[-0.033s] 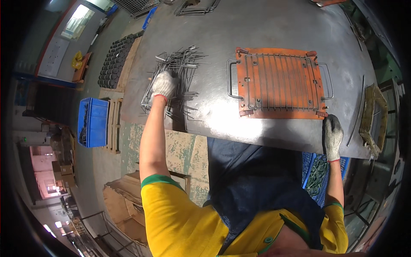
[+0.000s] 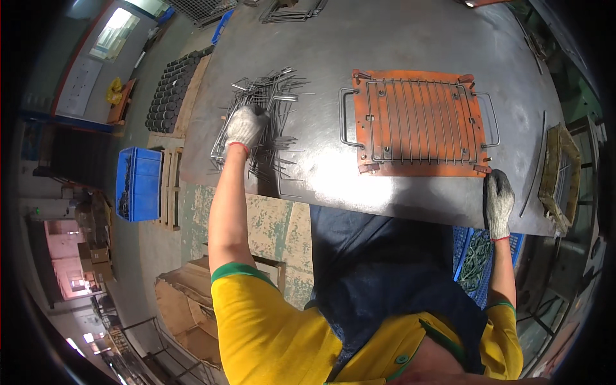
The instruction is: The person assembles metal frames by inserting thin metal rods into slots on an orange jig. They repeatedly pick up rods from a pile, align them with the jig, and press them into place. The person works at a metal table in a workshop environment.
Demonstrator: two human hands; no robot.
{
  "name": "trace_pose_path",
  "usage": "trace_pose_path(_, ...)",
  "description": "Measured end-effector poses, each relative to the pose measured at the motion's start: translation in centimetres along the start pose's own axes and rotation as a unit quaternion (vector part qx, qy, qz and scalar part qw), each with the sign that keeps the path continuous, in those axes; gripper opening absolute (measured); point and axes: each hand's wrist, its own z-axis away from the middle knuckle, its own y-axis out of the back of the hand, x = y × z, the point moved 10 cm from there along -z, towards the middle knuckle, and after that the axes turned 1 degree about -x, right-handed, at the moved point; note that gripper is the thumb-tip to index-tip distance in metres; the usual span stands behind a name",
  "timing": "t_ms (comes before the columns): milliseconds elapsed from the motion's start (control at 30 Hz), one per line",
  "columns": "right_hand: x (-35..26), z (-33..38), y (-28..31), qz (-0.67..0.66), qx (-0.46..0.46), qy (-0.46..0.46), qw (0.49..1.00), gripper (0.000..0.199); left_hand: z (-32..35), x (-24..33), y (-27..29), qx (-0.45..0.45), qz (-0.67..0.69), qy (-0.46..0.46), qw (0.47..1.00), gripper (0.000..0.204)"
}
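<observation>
The gloved left hand point(image 2: 246, 126) is lying over a heap of bent wires point(image 2: 262, 94), with ends jutting out above, below and to the right of it. Its fingers are curling downward among the pieces; whether they are gripping one, I cannot tell. Well to the right of that hand, an orange plate point(image 2: 372, 102) is lying on the metal table point(image 2: 321, 58) and bearing a wire grid point(image 2: 431, 122), with a loop handle point(image 2: 342, 119) sticking out on the near side to the left hand. The gloved right hand point(image 2: 499, 204) is resting just below the plate's lower right corner, its fingertips pointing toward the corner block point(image 2: 482, 169); how far they are opening, or whether they are touching it, is not showing clearly. A blue basket point(image 2: 459, 256) is standing below the right hand.
</observation>
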Motion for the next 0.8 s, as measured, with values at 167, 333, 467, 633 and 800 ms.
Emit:
trace_pose_path(167,0.2,-0.2,-0.3,-0.025,-0.012,-0.046,0.999,0.025,0.5,1.6,0.9,0.022,-0.056,-0.02,0.998,0.031)
trace_pose_path(333,0.9,0.0,-0.5,-0.02,-0.003,-0.04,0.999,0.024,0.5,3.7,1.8,0.114,-0.204,-0.108,0.966,0.02)
trace_pose_path(467,1.4,-0.3,-0.7,-0.018,-0.033,-0.05,0.998,0.025,2.7,8.0,8.1,0.244,-0.222,-0.182,0.926,0.008)
trace_pose_path(633,-2.6,-0.3,3.6,-0.23,0.088,-0.133,0.96,0.026,2.2,13.2,7.8,0.019,0.442,-0.05,0.895,0.023)
trace_pose_path(800,-15.4,-0.5,-0.5,-0.225,-0.108,0.071,0.966,0.045,7.2,28.5,-3.9,-0.196,0.653,-0.045,0.731,0.027)
